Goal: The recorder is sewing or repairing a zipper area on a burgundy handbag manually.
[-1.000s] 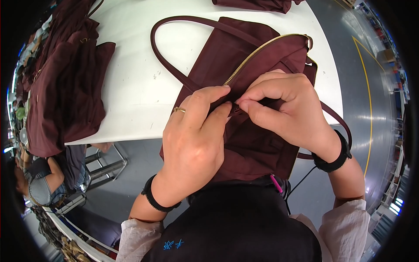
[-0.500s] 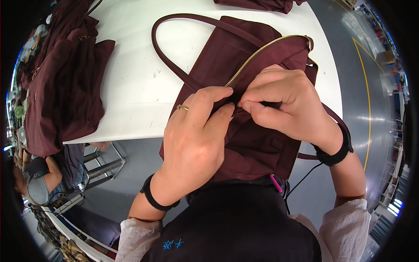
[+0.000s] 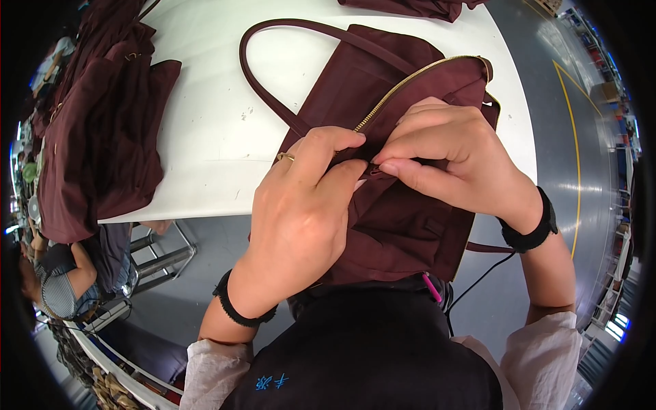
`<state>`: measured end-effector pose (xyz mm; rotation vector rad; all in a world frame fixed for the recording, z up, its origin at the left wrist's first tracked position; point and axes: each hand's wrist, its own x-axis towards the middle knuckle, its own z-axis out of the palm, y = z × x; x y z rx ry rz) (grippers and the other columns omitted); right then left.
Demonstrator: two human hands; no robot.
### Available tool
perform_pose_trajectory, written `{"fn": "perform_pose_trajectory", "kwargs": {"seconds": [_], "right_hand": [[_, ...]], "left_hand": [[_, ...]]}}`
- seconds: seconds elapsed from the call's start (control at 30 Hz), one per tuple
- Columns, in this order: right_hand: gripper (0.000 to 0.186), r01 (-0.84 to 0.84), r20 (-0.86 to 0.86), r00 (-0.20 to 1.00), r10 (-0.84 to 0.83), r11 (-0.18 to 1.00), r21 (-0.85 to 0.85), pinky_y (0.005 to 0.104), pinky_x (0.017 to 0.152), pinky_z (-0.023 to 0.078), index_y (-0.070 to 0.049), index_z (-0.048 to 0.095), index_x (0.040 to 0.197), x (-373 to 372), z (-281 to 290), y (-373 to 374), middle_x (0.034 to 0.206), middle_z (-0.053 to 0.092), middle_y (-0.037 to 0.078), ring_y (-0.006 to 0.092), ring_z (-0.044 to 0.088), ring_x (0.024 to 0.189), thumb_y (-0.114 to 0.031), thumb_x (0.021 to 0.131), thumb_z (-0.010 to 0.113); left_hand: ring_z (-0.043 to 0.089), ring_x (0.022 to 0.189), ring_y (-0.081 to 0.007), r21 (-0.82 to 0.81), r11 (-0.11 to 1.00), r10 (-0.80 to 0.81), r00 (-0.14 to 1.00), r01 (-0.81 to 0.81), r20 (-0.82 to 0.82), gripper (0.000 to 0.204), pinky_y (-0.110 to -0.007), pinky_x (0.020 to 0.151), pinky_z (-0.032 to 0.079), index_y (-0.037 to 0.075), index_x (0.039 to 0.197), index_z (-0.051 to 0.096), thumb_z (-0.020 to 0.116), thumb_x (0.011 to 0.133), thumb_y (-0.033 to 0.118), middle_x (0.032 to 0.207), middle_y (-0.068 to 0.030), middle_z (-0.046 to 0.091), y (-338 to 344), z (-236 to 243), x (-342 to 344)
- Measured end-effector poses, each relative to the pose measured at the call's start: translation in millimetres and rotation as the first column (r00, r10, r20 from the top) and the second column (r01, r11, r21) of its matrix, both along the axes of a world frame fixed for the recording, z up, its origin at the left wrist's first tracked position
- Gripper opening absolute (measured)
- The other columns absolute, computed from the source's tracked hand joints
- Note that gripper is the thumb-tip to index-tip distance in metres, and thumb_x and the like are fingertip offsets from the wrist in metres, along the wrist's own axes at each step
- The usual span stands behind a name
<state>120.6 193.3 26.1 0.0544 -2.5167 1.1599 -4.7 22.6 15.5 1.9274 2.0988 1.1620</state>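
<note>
A maroon handbag (image 3: 410, 236) lies on the white table's near edge, its opening turned up in front of me. One long handle (image 3: 263, 34) loops out to its left. A gold-toothed zipper (image 3: 403, 85) curves along the mouth edge, unzipped. My left hand (image 3: 304, 198), with a ring, is closed on the bag's fabric beside the zipper's lower end. My right hand (image 3: 451, 157) pinches a small dark flap of lining or seam (image 3: 374, 169) between thumb and forefinger, close to the left fingertips. The inside below the hands is partly hidden.
More maroon bags (image 3: 102, 143) are heaped at the table's left edge, and another maroon piece (image 3: 424, 7) lies at the far edge. A metal-framed stool (image 3: 160, 260) and a seated person (image 3: 65, 280) are at left. A pink pen-like object (image 3: 432, 288) sits at my waist.
My left hand has shifted slightly left and down. The right hand's fingertips have moved a little, so more of the pinched flap shows. The bag stays nearly in place.
</note>
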Motion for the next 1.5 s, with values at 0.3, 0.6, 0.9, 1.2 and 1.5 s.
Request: {"fn": "perform_pose_trajectory", "kwargs": {"seconds": [0.3,0.6,0.9,1.2,1.5], "right_hand": [[0.012,-0.130,0.017,0.990,0.137,0.885,0.447,0.0371,0.072,0.048,-0.001,0.068,0.081,-4,25,1,0.079,0.065,0.008,0.0267,0.060,0.075,-0.002,0.069,0.072],[0.012,0.068,0.005,0.998,-0.069,0.989,0.133,0.0347,0.061,0.049,-0.004,0.067,0.079,9,13,-9,0.077,0.064,0.009,0.0272,0.060,0.068,-0.005,0.069,0.074],[0.016,0.209,-0.305,0.945,-0.118,0.935,0.286,0.0365,0.072,0.052,-0.003,0.066,0.077,11,-4,-23,0.075,0.062,0.006,0.0234,0.059,0.068,-0.003,0.065,0.077],[0.017,0.351,-0.375,0.903,-0.209,0.863,0.364,0.0401,0.083,0.049,-0.003,0.067,0.076,11,-9,-40,0.079,0.064,0.004,0.0194,0.060,0.069,-0.002,0.062,0.076],[0.017,0.435,-0.385,0.877,-0.289,0.819,0.375,0.0417,0.089,0.046,-0.004,0.067,0.079,5,-10,-43,0.080,0.064,0.004,0.0199,0.061,0.075,-0.003,0.063,0.074]], "left_hand": [[0.060,0.078,-0.0281,0.075,0.996,-0.045,0.995,0.051,-0.088,0.015,-0.034,0.061,0.046,-0.005,0.083,0.063,0.064,0.068,-0.004,0.104,-0.0133,0.058,5,-4,-2],[0.063,0.086,-0.0288,-0.017,1.000,-0.012,1.000,0.012,0.028,0.019,-0.034,0.073,0.050,-0.007,0.091,0.064,0.062,0.072,-0.010,0.108,-0.0156,0.058,0,6,0],[0.059,0.072,-0.0277,0.057,0.998,0.011,0.999,-0.014,0.052,0.015,-0.035,0.063,0.048,-0.005,0.086,0.065,0.064,0.070,-0.006,0.104,-0.0126,0.059,2,1,0],[0.060,0.073,-0.0280,0.073,0.997,0.019,0.996,-0.026,0.086,0.015,-0.035,0.063,0.048,-0.006,0.086,0.065,0.063,0.071,-0.007,0.104,-0.0131,0.059,1,-2,-1],[0.059,0.072,-0.0268,0.115,0.992,0.041,0.997,-0.048,0.062,0.016,-0.034,0.061,0.047,-0.006,0.084,0.064,0.062,0.068,-0.009,0.101,-0.0122,0.059,3,1,-1]]}}
